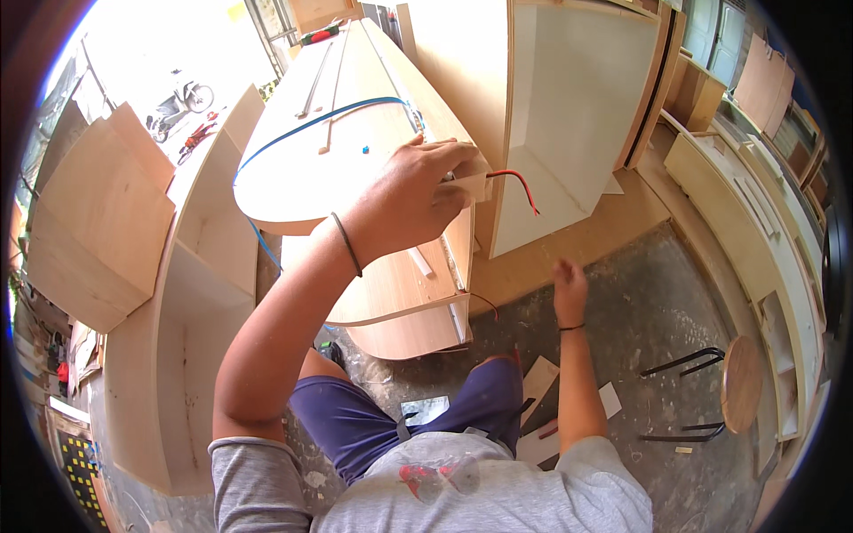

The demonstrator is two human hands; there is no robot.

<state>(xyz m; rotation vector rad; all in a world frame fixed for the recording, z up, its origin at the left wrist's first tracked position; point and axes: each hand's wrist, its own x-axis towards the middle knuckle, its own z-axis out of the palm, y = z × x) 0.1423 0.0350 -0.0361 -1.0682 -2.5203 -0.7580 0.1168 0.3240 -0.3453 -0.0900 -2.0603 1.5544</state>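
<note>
My left hand (pixel 418 191) reaches over the near right corner of a rounded, pale wooden panel (pixel 284 178). Its fingers are closed round a pale end piece (pixel 468 184) there. From that piece a red-and-black wire (pixel 515 178) sticks out to the right, its tip hanging free. My right hand (pixel 569 282) is held lower, over the floor and apart from the panels. Its fingers are curled in and slightly blurred; whether they hold anything cannot be made out. A blue strap (pixel 311 127) curves over the panel beyond my left hand, beside a small blue bit (pixel 365 149).
Below the top panel are further rounded panels (pixel 391 298), with a second wire (pixel 487 306) hanging out. A tall white-lined cabinet (pixel 569 115) stands behind. An open wooden carcass (pixel 200 373) is at left. On the right lies a stool (pixel 740 385); board offcuts (pixel 538 386) lie by my legs.
</note>
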